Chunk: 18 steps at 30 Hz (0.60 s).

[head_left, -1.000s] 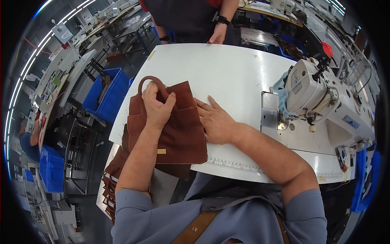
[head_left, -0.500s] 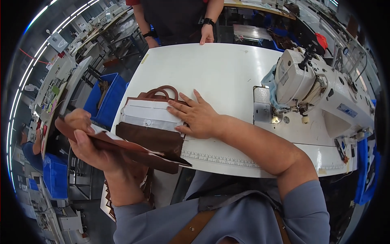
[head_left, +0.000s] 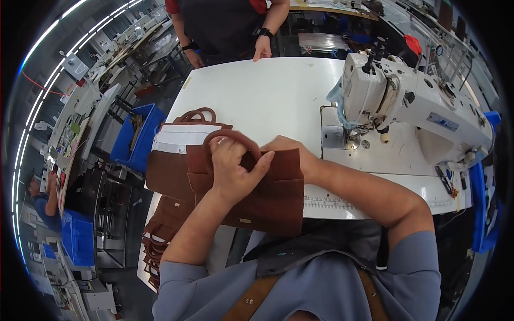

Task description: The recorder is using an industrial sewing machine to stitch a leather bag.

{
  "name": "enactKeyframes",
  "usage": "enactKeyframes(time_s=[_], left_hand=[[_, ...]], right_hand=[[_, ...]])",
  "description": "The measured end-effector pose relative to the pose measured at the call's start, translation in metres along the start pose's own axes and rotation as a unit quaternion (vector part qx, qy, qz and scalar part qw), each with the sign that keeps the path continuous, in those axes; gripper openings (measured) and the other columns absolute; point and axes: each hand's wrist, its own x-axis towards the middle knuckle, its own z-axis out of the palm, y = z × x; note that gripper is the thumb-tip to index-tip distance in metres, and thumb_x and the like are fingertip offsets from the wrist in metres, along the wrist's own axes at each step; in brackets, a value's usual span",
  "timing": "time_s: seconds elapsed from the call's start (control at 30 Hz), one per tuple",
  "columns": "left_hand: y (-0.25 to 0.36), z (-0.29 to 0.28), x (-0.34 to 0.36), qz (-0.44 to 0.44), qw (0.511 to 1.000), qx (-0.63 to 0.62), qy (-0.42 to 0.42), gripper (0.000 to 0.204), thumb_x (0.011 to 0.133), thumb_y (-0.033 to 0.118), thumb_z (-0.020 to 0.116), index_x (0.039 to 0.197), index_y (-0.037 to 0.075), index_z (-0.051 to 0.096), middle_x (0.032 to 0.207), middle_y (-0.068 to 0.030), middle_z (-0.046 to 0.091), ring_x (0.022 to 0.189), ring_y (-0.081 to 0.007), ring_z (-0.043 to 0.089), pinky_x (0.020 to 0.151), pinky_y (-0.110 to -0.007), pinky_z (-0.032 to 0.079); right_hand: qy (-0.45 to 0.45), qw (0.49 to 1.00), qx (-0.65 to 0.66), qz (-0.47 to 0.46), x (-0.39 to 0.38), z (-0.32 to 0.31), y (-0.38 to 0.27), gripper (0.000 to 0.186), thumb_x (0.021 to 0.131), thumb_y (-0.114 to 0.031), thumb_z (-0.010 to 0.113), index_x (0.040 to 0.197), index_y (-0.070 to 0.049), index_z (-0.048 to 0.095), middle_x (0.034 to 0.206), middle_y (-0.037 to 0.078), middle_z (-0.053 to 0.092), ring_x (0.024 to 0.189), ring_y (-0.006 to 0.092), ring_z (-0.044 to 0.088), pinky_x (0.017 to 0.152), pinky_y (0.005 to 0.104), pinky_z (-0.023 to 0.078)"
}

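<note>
A brown suede-like bag piece with a curved handle lies across the near edge of the white table. My left hand presses on top of it and grips the handle loop. My right hand holds the piece's upper right edge, fingers partly hidden behind it. Under it, to the left, lies another brown bag with a white band and a looped handle.
A white sewing machine stands at the right of the table. More brown pieces hang off the table's left edge. Another person's hands rest on the far edge. Blue bins stand at the left.
My left hand has brought a brown bag piece up from the left side onto the table, over the stack. My right hand has shifted from the stack to that piece's edge.
</note>
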Motion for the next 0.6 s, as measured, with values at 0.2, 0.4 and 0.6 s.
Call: enactKeyframes(time_s=[0.2, 0.4, 0.6], left_hand=[[-0.008, 0.070, 0.027, -0.077, 0.990, -0.071, -0.099, 0.033, 0.086, 0.028, 0.078, 0.074, 0.000, 0.067, 0.071, -0.0121, 0.064, 0.066, -0.0257, 0.062, 0.065, -0.040, 0.043], [-0.010, 0.121, 0.024, -0.114, 0.988, -0.044, -0.090, 0.048, 0.089, 0.038, 0.075, 0.066, -0.002, 0.059, 0.065, -0.0156, 0.057, 0.060, -0.0305, 0.057, 0.061, -0.043, 0.044], [-0.007, 0.125, 0.016, -0.120, 0.989, -0.060, -0.068, 0.047, 0.093, 0.037, 0.073, 0.069, -0.002, 0.059, 0.067, -0.0149, 0.057, 0.061, -0.0283, 0.055, 0.060, -0.041, 0.044]], right_hand=[[0.026, 0.842, 0.351, 0.408, -0.075, -0.073, -0.035, 0.044, 0.109, -0.043, 0.050, 0.106, -0.002, 0.066, 0.081, 0.003, 0.066, 0.079, 0.0105, 0.060, 0.072, 0.0278, 0.049], [0.097, 0.886, 0.184, 0.414, -0.071, -0.072, -0.043, 0.031, 0.097, -0.030, 0.075, 0.100, -0.001, 0.064, 0.072, 0.004, 0.064, 0.057, 0.0097, 0.057, 0.052, 0.0273, 0.047], [0.024, 0.880, 0.166, 0.444, -0.079, -0.080, -0.037, 0.035, 0.095, -0.030, 0.077, 0.103, 0.001, 0.065, 0.073, 0.006, 0.065, 0.056, 0.0122, 0.060, 0.053, 0.0298, 0.049]])
